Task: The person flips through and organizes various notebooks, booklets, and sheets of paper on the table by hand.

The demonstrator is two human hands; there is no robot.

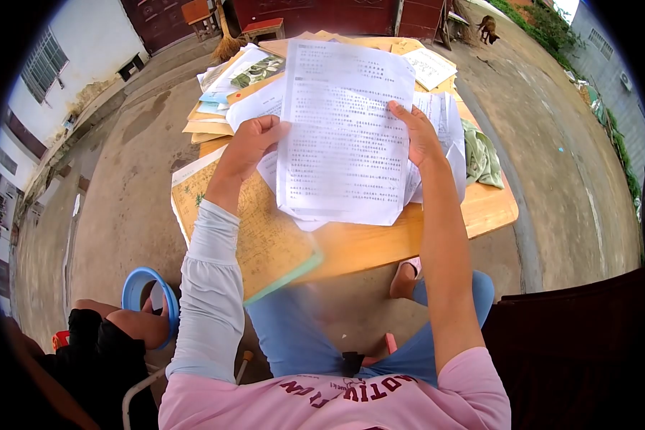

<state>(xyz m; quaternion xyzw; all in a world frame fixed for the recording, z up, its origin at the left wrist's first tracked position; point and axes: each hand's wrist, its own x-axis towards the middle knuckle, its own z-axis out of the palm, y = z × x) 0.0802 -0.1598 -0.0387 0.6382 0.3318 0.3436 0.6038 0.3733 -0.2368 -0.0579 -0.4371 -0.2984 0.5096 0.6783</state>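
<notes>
Printed sheets of paper (344,143) are held up over the wooden table, text side facing me. My left hand (258,140) pinches their left edge between thumb and fingers. On the right edge my right hand (417,132) grips them, thumb in front. How many sheets are in the stack I cannot tell. Below my left forearm lies a large yellowish printed sheet (251,222) with a green strip at its lower edge, overhanging the table (487,211). More white papers (444,129) lie behind my right hand.
Piled papers and brown envelopes (215,107) cover the table's back left. A green patterned cloth (481,156) lies at the right. A person's bare leg (140,326) and a blue basin (137,281) are at lower left. Behind stand a broom (227,44) and a red stool (264,29); a dog (488,30) is farther off.
</notes>
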